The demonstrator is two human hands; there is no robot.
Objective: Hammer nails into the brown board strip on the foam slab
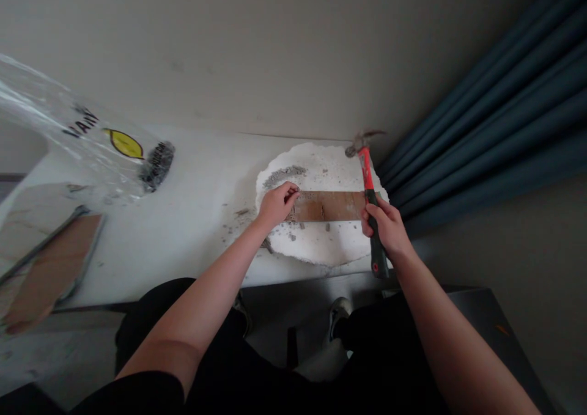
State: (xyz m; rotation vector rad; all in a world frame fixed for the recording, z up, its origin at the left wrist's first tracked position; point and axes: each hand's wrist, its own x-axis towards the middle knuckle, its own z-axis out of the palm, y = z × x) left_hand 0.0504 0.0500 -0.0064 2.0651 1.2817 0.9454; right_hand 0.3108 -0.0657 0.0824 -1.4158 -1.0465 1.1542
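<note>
My right hand point(386, 221) is wrapped round the dark grip of a claw hammer point(367, 173), which has a red neck. The hammer stands raised, its metal head toward the wall. At the left end of a flat brown strip point(334, 206), like wood or cardboard, my left hand point(277, 204) is closed in a pinch. What those fingers hold, if anything, is too small to make out. The strip lies across a white slab point(321, 244) with a rough, broken edge. Grey crumbs point(287, 173) are scattered over the slab.
A clear plastic bag point(98, 140) with a yellow leaf mark and grey bits at its bottom is at the left. Near it, a brown board point(59, 259) and a dark bar point(43, 244) lie on the white table point(197, 219). Blue curtains point(495, 103) hang at the right.
</note>
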